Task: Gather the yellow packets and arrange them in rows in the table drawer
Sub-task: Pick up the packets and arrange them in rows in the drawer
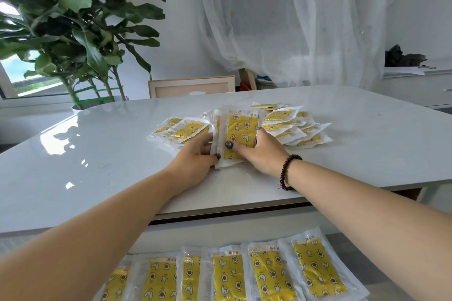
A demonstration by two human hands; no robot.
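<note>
Nearest the person: drawer (381, 261) pulled open below the table edge, one row of yellow packets (269, 273) already laid side by side, long edges overlapping a little.

Just beyond, on the white table (97, 154): both hands clamp one upright stack (241, 134) of packets between them. Left hand (195, 154) has its fingers curled behind the stack's left edge, thumb on the front. Right hand (261, 151) presses its thumb on the front face, fingers wrapped round the right side. A beaded bracelet (287, 172) sits on the right wrist.

Behind and to both sides of the grip: loose packets (293, 127) fanned flat, some touching the stack.

Judgement: the stack is being squared up. Best done by tapping its lower edge on the table with an even squeeze; slick wrappers could slip sideways.

Farthest: potted plant (80, 19), sheer curtain (305, 19).
</note>
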